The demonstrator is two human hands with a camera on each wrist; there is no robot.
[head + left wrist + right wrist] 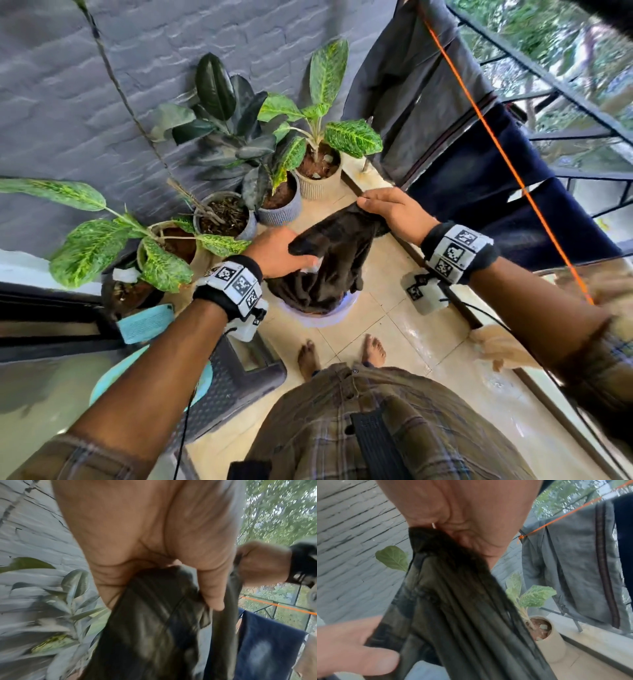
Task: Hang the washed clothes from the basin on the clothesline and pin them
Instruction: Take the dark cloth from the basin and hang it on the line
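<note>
A dark brown garment point(329, 260) hangs bunched between both hands above a white basin point(346, 310) on the floor, its lower part still lying in the basin. My left hand point(277, 251) grips one edge of the garment point(154, 628), fingers curled round the cloth. My right hand point(387, 209) grips the higher end of the garment point(462, 608). The orange clothesline point(496, 144) runs to the right of my hands. A grey garment point(411, 85) and a navy garment point(479, 192) hang over it.
Several potted plants point(318, 164) stand along the grey brick wall on the left. A dark plastic stool point(239, 377) and a teal basket point(145, 322) are beside my left arm. The metal railing point(548, 85) lies beyond the line. My bare feet point(308, 356) stand behind the basin.
</note>
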